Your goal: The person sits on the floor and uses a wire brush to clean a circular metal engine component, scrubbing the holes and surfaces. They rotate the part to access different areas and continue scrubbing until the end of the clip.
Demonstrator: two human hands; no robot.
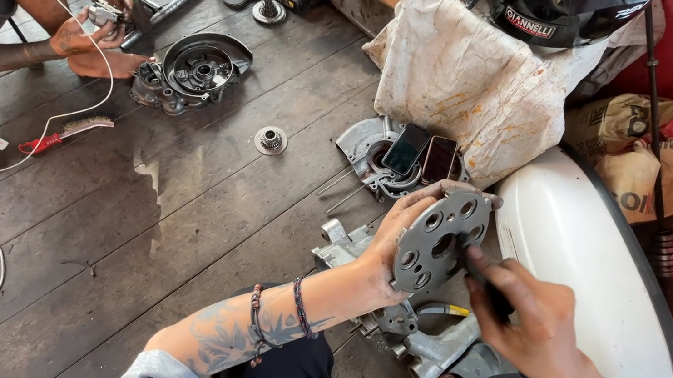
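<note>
Head view shows my left hand (389, 249) gripping the round perforated metal plate (438, 242) upright above the engine casing (412, 336), my right hand (527, 320) closed on a dark tool (482, 279) against its face, which looks only partly cleaned.

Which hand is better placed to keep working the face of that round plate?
Probably the right. The right hand already has a dark tool pressed against the round perforated plate, while the left hand is fully occupied gripping the plate's edge and holding it upright.
</note>
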